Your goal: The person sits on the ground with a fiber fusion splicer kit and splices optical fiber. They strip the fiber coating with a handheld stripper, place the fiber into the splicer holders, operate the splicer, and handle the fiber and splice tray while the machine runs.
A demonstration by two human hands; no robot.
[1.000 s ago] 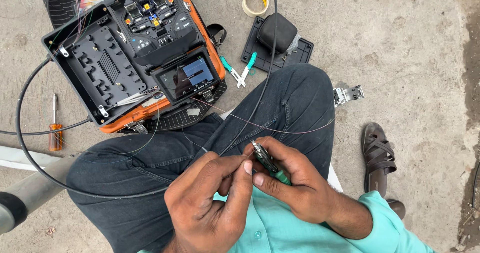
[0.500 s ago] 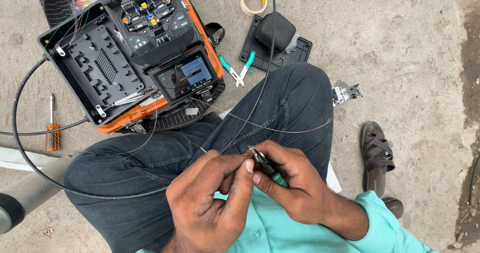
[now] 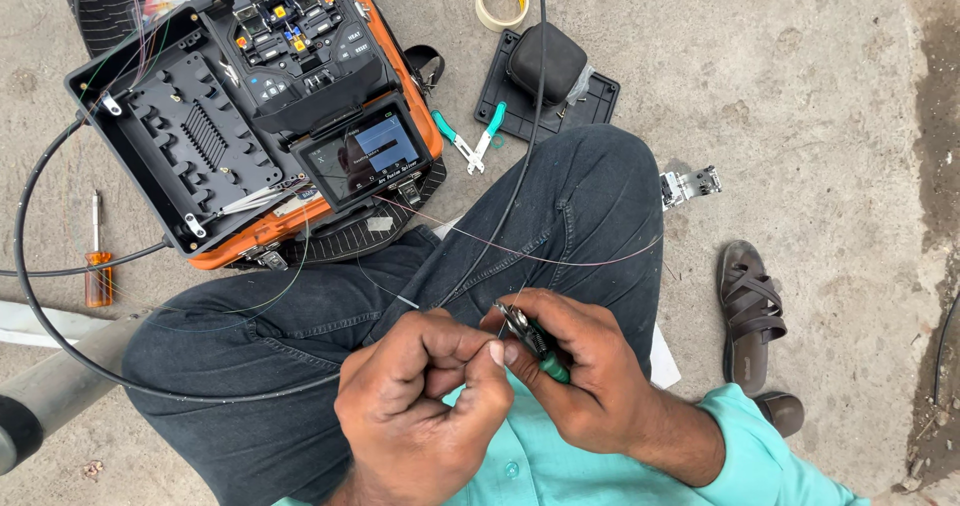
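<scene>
Over the lap, the right hand (image 3: 585, 381) is clenched on green-handled metal stripping pliers (image 3: 530, 341), while the left hand (image 3: 425, 406) pinches a thin fibre strand (image 3: 400, 301) just beside the tool's tip. An orange-and-black splicing machine (image 3: 300, 96) sits on the concrete floor (image 3: 800, 86).

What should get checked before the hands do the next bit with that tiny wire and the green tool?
1. Right hand grips the green-handled stripping tool: ok.
2. Left hand pinches the thin fibre near the tool's tip: ok.
3. Fibre seated in the tool's notch: cannot tell, fingers hide it.
4. Black cable lies over the knee, free of kinks: ok.
5. Orange splicing machine open beside the leg, screen lit: ok.
6. Loose fibre strands draped across the trousers, easy to snag: not ok.
</scene>
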